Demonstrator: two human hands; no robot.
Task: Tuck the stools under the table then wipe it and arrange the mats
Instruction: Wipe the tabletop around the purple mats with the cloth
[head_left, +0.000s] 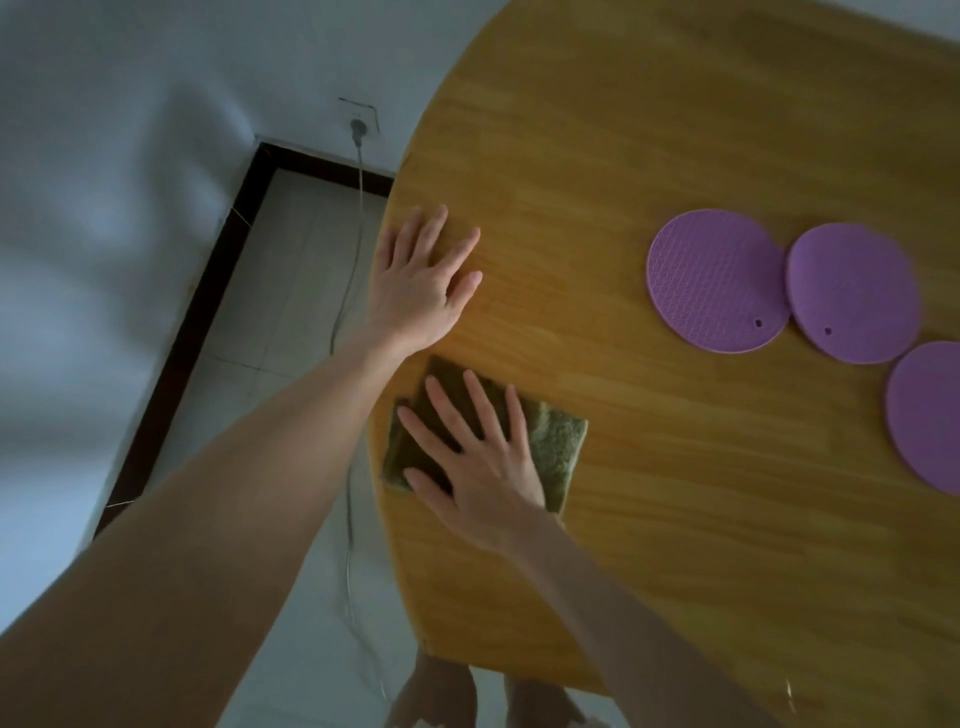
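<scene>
Wiping was the step in hand: the right hand (480, 457) lay flat on a folded green cloth (558, 447), fingers straight and spread, pressing it to the wooden table (675, 493) close to its left edge. The left hand (421, 286) rested palm down on bare wood just beyond the cloth, fingers straight too and holding nothing, seemingly as a brace. Three round purple mats sat well apart from the cloth, toward the right: the ribbed mat (714, 280) touched or slightly overlapped the middle mat (852, 293), and the third mat (930, 415) ran off the frame edge. Brown shapes (441, 691) showed below the table's rim, but whether they were stool or table legs could not be told, so the tucking could not be confirmed. The next move probably called for sweeping the cloth across toward the mats, then shifting them aside to wipe underneath before spacing them out evenly
</scene>
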